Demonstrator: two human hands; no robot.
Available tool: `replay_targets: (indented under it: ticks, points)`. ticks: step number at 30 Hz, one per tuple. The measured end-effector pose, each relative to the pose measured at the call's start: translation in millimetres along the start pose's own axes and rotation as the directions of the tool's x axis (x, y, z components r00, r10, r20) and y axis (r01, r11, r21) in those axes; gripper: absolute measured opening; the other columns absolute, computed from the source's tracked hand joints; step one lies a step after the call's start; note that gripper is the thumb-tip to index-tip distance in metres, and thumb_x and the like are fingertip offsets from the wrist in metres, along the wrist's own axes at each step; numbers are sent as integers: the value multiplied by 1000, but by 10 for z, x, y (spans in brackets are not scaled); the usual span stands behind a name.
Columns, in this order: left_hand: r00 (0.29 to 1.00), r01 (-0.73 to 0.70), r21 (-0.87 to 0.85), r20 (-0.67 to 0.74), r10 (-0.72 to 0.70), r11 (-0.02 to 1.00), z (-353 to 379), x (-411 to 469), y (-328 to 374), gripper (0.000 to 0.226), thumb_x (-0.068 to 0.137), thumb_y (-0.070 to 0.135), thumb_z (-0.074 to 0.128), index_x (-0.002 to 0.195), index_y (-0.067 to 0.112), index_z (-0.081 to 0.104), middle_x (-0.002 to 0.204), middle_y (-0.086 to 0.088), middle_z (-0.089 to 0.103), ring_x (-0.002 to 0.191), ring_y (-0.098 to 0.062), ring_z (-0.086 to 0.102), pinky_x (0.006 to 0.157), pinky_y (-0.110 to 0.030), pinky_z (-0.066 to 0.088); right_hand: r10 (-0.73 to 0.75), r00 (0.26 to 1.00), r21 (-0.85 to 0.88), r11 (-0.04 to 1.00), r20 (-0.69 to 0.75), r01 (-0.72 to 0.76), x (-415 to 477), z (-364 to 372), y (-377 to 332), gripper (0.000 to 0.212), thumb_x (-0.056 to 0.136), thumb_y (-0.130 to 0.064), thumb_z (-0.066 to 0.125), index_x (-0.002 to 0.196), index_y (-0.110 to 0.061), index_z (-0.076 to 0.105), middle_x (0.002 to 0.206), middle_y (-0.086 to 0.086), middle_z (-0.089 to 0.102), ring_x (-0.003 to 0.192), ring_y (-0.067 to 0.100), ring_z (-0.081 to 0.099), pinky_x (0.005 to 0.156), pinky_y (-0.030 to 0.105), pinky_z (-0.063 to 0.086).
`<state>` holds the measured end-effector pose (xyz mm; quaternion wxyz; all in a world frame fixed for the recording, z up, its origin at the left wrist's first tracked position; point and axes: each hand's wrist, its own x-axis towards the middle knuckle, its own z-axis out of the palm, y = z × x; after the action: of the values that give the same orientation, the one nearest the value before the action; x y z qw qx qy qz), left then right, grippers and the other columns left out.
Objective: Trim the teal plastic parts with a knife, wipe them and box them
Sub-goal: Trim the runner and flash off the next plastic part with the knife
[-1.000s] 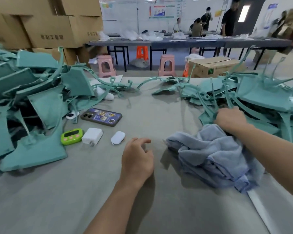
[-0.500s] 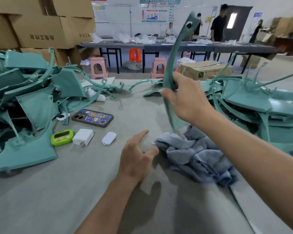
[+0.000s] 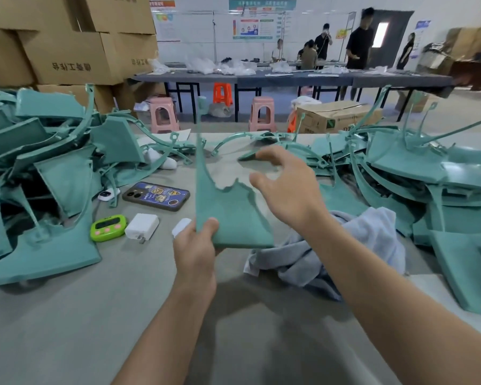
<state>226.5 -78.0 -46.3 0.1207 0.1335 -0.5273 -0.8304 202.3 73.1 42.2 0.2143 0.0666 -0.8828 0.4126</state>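
The teal part (image 3: 228, 212) is now standing upright at frame centre above the counter (image 3: 67, 315), the left hand (image 3: 196, 254) pinching its lower edge, while the right hand (image 3: 286, 190), gripping it a moment ago, is hovering spread beside it, seemingly freeing itself for trimming.
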Motion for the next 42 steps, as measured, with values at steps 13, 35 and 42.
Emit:
replay_targets:
  ticks: [13,35,42]
  points:
    - [964,-181,115,-177,200,977,-282,291,215,28,74,9,75,72,36,81,78,8,77,65,-9,70,59,-24,56,377,875,159,925,-304,-344,-485,-485,800,7,78,-33,70,84,-37,72,69,-17,69,69,10,67,60,18,50]
    - [887,-366,841,184,424,399,-327,241,-6,38,81,19,67,115,36,75,109,13,76,101,-12,67,88,-26,50,340,836,-678,733,431,51,-735,-281,584,18,93,-35,66,103,-21,67,93,-1,57,80,17,54,68,28,41]
    - [909,-377,851,264,323,366,-396,233,-14,45,82,12,58,112,42,74,102,21,73,95,-8,65,81,-27,51,197,902,-597,798,384,79,-744,-213,695,13,89,-35,65,80,-25,65,69,-7,60,66,13,56,55,27,40]
